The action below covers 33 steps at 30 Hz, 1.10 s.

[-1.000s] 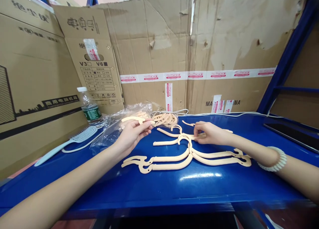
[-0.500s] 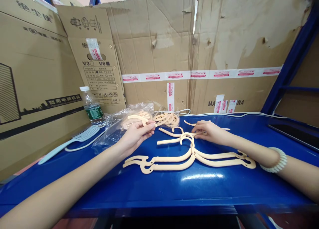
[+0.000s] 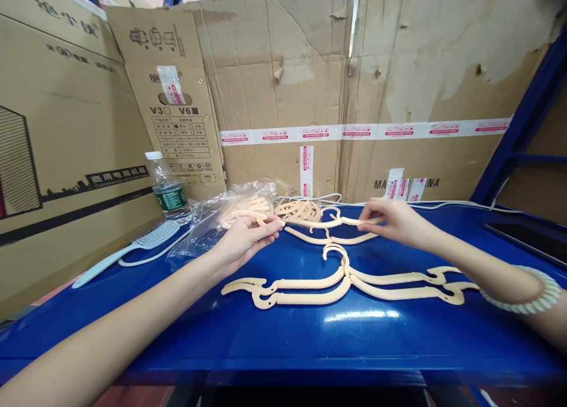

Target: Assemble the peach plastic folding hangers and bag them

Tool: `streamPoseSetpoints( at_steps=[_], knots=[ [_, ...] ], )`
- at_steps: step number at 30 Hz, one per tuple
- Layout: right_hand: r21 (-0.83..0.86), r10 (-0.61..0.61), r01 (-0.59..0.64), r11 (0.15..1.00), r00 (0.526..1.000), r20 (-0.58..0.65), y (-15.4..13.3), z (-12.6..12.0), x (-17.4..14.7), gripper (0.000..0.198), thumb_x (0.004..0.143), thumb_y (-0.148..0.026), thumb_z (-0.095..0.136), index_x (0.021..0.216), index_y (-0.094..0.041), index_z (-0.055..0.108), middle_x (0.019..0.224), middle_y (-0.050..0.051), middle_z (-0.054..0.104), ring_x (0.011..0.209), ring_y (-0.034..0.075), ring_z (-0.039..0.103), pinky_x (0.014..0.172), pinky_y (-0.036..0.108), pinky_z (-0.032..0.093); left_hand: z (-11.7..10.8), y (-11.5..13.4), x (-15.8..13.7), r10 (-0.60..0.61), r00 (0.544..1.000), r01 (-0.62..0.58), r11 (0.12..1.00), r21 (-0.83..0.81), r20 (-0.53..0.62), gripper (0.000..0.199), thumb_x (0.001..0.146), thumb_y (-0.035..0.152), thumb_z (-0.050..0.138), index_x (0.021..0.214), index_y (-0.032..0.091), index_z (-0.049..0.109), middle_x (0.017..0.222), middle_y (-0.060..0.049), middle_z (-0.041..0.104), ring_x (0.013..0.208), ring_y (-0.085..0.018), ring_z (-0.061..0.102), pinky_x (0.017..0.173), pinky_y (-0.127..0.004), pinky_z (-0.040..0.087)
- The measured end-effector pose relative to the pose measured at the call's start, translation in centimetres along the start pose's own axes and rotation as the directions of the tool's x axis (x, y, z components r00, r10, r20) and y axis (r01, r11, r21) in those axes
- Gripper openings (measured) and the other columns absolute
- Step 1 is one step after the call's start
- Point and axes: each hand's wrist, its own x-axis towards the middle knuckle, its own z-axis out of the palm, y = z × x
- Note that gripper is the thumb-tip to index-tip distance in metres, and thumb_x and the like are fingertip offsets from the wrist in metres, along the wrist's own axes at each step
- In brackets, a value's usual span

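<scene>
Raised since the earlier frame, one beige hanger (image 3: 321, 224) now spans between the hands. Leftmost lies a hairbrush (image 3: 156, 235), then a standing bottle (image 3: 169, 195) and a crumpled plastic bag (image 3: 188, 246) crowding the left hand (image 3: 245, 240), which pinches a curved end piece (image 3: 256, 215) — beside the hanger's left tip, contact unclear. Assembled hangers (image 3: 313, 298) lie in front; the right hand (image 3: 392, 222) grips the raised hanger's right arm — a black device (image 3: 527, 241) beyond.

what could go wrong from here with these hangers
The left hand pinches a small piece between thumb and fingers, so it might slip. The right hand holds a hanger just behind another hanger; the two may snag. The bottle stands close to the bag, which might knock it if dragged.
</scene>
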Motion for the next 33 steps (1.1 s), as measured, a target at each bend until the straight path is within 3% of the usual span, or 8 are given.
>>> streamPoseSetpoints(
  at_steps=[4,10,17,21,26,33],
  knots=[
    [0.049,0.063,-0.061,0.997,0.998,-0.026,-1.1,-1.1,-0.5,0.034,0.080,-0.052,0.064,0.073,-0.022,0.051,0.072,0.005,0.066,0.067,0.020,0.062,0.061,0.031,0.049,-0.1,0.4,0.0,-0.001,1.000,0.002,1.000,-0.014,0.010,0.021,0.063,0.017,0.086,0.077,0.011,0.071,0.074,-0.001,0.066,0.069,-0.007,0.060,0.069,-0.017,0.049],
    [-0.006,-0.034,0.034,0.999,0.999,-0.040,-2.5,-2.1,-1.9,0.041,0.083,-0.059,0.059,0.074,-0.022,0.045,0.069,0.004,0.060,0.063,0.017,0.056,0.058,0.030,0.046,-0.4,1.3,-0.9,-0.016,0.994,0.015,1.000,0.013,0.112,0.026,0.062,0.024,0.088,0.075,0.013,0.069,0.071,0.000,0.064,0.068,-0.009,0.060,0.068,-0.019,0.051],
    [0.202,-0.086,0.096,0.975,0.995,-0.059,-4.0,-0.7,-3.1,0.028,0.085,-0.047,0.063,0.091,-0.022,0.050,0.079,0.005,0.063,0.067,0.017,0.061,0.060,0.028,0.052,-0.9,-0.1,-1.6,-0.041,0.982,0.046,0.999,-0.022,0.186,0.026,0.065,0.027,0.086,0.076,0.014,0.066,0.084,-0.003,0.065,0.078,-0.012,0.061,0.075,-0.024,0.051],
    [0.214,-0.128,0.143,0.966,0.988,-0.082,-4.7,0.1,-4.0,0.029,0.088,-0.040,0.062,0.109,-0.021,0.054,0.083,0.004,0.067,0.071,0.017,0.066,0.066,0.028,0.056,-1.1,-0.4,-2.0,-0.027,0.969,0.041,0.998,-0.054,0.245,0.023,0.068,0.024,0.084,0.072,0.013,0.064,0.099,-0.005,0.064,0.084,-0.013,0.060,0.078,-0.026,0.051],
    [0.117,-0.247,0.267,0.957,0.956,-0.160,-4.6,0.4,-5.0,0.010,0.091,-0.030,0.059,0.094,-0.021,0.061,0.085,0.005,0.067,0.071,0.016,0.064,0.067,0.026,0.054,-1.5,-0.6,-2.4,-0.033,0.924,0.064,0.995,-0.071,0.380,0.023,0.071,0.024,0.081,0.070,0.013,0.061,0.102,-0.007,0.061,0.088,-0.017,0.060,0.077,-0.029,0.053],
    [0.080,-0.257,0.263,0.961,0.964,-0.073,-5.8,-0.2,-5.1,0.022,0.097,-0.031,0.048,0.086,-0.019,0.063,0.066,0.001,0.060,0.053,0.012,0.051,0.051,0.025,0.040,-1.5,-0.9,-2.6,-0.010,0.892,0.039,0.998,-0.056,0.452,0.020,0.077,0.022,0.076,0.074,0.014,0.058,0.104,-0.008,0.061,0.088,-0.018,0.062,0.076,-0.030,0.054]
  ],
)
